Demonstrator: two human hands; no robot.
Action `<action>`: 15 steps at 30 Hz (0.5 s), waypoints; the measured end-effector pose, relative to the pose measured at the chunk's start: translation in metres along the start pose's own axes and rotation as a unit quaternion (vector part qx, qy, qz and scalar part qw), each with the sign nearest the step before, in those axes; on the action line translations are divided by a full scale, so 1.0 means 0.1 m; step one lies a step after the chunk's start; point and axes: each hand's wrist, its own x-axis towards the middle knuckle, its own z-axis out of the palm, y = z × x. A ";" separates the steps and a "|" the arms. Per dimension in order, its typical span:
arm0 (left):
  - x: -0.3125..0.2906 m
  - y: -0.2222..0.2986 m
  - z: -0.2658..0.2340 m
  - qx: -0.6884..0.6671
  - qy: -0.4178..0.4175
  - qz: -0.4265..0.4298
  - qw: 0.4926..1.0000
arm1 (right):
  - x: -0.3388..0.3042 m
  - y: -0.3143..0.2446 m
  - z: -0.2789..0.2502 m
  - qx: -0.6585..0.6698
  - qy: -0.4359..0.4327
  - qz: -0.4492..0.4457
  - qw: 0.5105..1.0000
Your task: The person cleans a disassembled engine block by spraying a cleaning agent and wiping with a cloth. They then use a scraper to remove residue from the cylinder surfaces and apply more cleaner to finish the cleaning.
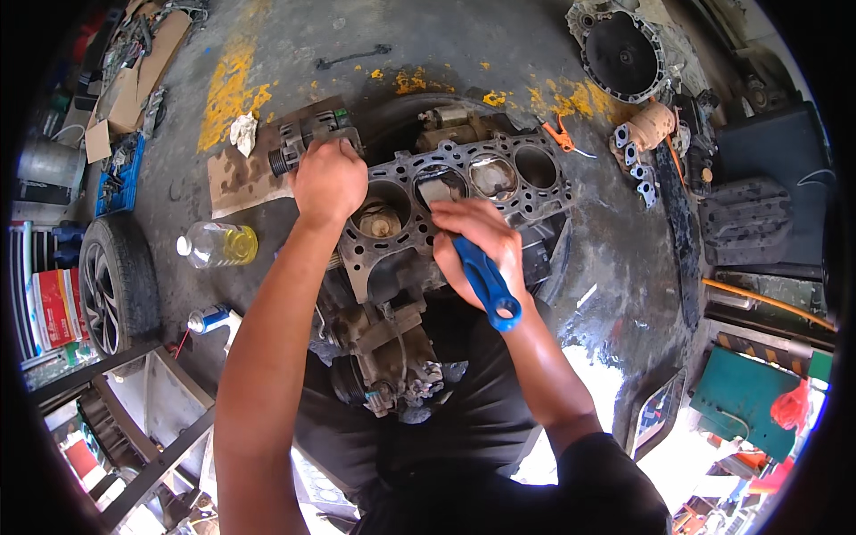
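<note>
An engine block (pixel 428 245) with its row of cylinder bores facing up lies in front of me. My right hand (pixel 481 241) is closed round the blue handle of a scraper (pixel 489 281). The wide pale surface over the second bore from the left looks like its blade, partly hidden by my fingers. At the block's far left corner, my left hand (pixel 330 183) has its fingers curled, next to an alternator (pixel 299 143). What those fingers grip is hidden. A piston (pixel 382 223) shows inside the leftmost bore, and another piston top (pixel 493 176) in the third.
Left of the block are stained cardboard (pixel 236 183), a crumpled white rag (pixel 243 134), a bottle of yellow liquid (pixel 218 244), a spray can (pixel 210 319) and a wheel (pixel 116 285). To the right lie orange-handled pliers (pixel 560 134), a gearbox housing (pixel 624 53) and a manifold (pixel 644 134).
</note>
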 end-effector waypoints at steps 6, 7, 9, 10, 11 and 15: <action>-0.01 0.01 0.00 0.006 -0.003 0.003 1.000 | -0.01 -0.13 -0.06 -0.005 -0.013 0.038 0.999; -0.02 0.04 -0.01 0.012 -0.014 0.000 1.000 | 0.02 -0.07 0.00 -0.005 0.004 0.036 0.999; -0.01 -0.02 0.02 0.000 0.002 -0.004 1.000 | 0.05 -0.09 0.07 -0.010 0.018 0.034 0.999; 0.00 -0.05 0.04 -0.006 0.010 -0.007 1.000 | 0.02 -0.18 0.05 -0.023 0.004 0.046 0.999; -0.02 -0.01 0.01 0.003 0.008 0.004 1.000 | -0.02 -0.22 0.03 -0.020 0.004 0.048 0.999; 0.01 0.05 -0.02 0.012 -0.010 -0.004 1.000 | 0.05 -0.10 0.09 -0.023 0.033 0.032 0.999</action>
